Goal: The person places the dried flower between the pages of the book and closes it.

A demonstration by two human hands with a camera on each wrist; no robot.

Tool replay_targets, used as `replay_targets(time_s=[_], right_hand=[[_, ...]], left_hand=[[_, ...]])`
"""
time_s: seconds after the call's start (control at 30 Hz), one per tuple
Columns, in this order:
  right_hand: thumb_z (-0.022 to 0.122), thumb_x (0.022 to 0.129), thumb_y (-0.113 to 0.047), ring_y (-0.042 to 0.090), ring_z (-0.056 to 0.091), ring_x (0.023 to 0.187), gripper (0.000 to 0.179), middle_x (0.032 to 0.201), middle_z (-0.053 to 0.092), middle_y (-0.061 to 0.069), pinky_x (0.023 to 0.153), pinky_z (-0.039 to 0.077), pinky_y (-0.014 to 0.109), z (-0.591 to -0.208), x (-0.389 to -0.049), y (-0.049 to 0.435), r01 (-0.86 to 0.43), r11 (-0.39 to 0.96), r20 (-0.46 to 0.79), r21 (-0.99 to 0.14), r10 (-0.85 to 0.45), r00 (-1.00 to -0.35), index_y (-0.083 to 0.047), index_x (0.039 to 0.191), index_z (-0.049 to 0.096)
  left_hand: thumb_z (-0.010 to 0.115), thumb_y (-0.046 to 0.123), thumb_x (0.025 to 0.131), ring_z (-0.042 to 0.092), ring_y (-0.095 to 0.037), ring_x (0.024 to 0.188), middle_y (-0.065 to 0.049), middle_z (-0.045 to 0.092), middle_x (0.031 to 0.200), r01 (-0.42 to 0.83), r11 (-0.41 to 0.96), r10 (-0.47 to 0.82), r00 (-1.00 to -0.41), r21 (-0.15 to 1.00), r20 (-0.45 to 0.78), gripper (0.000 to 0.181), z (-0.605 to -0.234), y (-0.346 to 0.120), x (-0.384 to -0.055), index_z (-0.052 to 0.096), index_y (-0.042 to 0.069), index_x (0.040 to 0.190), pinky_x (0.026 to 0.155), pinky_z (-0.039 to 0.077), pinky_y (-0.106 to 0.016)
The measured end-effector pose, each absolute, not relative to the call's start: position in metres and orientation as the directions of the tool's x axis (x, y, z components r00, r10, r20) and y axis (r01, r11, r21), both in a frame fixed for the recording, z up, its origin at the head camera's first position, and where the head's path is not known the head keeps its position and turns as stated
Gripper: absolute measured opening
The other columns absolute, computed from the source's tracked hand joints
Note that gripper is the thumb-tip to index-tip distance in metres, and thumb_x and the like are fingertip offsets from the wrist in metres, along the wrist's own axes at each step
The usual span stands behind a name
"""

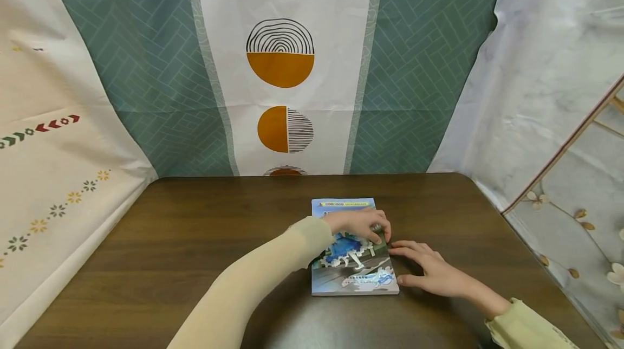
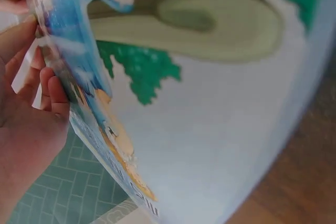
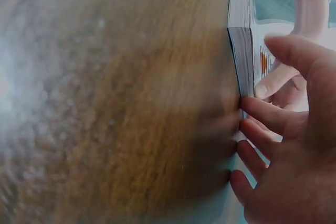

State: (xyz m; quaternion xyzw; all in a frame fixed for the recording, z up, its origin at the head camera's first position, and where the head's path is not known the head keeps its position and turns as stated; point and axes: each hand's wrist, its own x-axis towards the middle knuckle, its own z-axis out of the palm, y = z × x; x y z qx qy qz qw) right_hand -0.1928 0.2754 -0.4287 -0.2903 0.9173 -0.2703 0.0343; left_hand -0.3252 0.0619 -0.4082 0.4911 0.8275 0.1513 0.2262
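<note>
A paperback book (image 1: 336, 281) with a blue and green picture cover lies flat on the table. My left hand (image 1: 361, 223) reaches across the cover, its bent fingers at the book's right edge and its thumb on the cover near that edge. The left wrist view shows the cover (image 2: 178, 124) close up, with the left fingers (image 2: 56, 95) loosely bent beside its edge. My right hand (image 1: 431, 270) rests at the book's right side, fingers spread and thumb by the lower right corner. In the right wrist view its fingertips touch the page edges (image 3: 242, 59).
The dark brown wooden table (image 1: 195, 240) extends around the book. A green and white patterned cloth (image 1: 331, 94) hangs behind the far edge. Light patterned cloths hang along the left (image 1: 49, 175) and right (image 1: 536, 67) sides.
</note>
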Motion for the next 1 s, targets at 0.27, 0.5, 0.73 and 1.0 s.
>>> replay_targets(time_s=[0.27, 0.5, 0.73, 1.0], right_hand=[[0.075, 0.082, -0.050, 0.045, 0.045, 0.130, 0.068, 0.145, 0.050, 0.013, 0.093, 0.036, 0.071, -0.431, -0.190, 0.272, -0.511, 0.696, 0.069, -0.504, -0.557, -0.828, -0.014, 0.137, 0.056], [0.075, 0.083, -0.047, 0.048, 0.043, 0.131, 0.068, 0.146, 0.048, 0.016, 0.093, 0.036, 0.072, -0.430, -0.193, 0.274, -0.510, 0.692, 0.066, -0.511, -0.560, -0.826, -0.012, 0.138, 0.055], [0.073, 0.085, -0.048, 0.045, 0.046, 0.129, 0.066, 0.144, 0.051, 0.016, 0.094, 0.040, 0.067, -0.429, -0.194, 0.275, -0.531, 0.685, 0.068, -0.499, -0.580, -0.812, -0.010, 0.136, 0.057], [0.064, 0.094, -0.042, 0.032, 0.060, 0.122, 0.051, 0.131, 0.064, 0.004, 0.095, 0.050, 0.047, -0.406, -0.195, 0.281, -0.498, 0.734, 0.061, -0.462, -0.534, -0.843, -0.009, 0.132, 0.059]], left_hand=[[0.065, 0.020, 0.096, 0.050, -0.010, 0.110, 0.000, 0.051, 0.132, 0.686, 0.495, 0.863, -0.458, 0.534, -0.211, 0.019, -0.414, 0.053, -0.324, 0.069, 0.022, 0.115, 0.098, 0.044, -0.021], [0.066, 0.015, 0.095, 0.052, -0.011, 0.117, -0.003, 0.052, 0.135, 0.675, 0.471, 0.873, -0.451, 0.568, -0.188, 0.023, -0.415, 0.051, -0.328, 0.069, 0.020, 0.117, 0.101, 0.044, -0.021], [0.066, 0.008, 0.094, 0.056, -0.013, 0.115, -0.005, 0.051, 0.140, 0.689, 0.461, 0.874, -0.463, 0.560, -0.150, 0.032, -0.410, 0.045, -0.328, 0.067, 0.015, 0.125, 0.097, 0.047, -0.020], [0.059, 0.018, 0.099, 0.053, -0.022, 0.125, -0.004, 0.052, 0.140, 0.757, 0.500, 0.847, -0.528, 0.421, -0.056, 0.034, -0.381, 0.004, -0.313, 0.060, 0.014, 0.133, 0.103, 0.046, -0.031]])
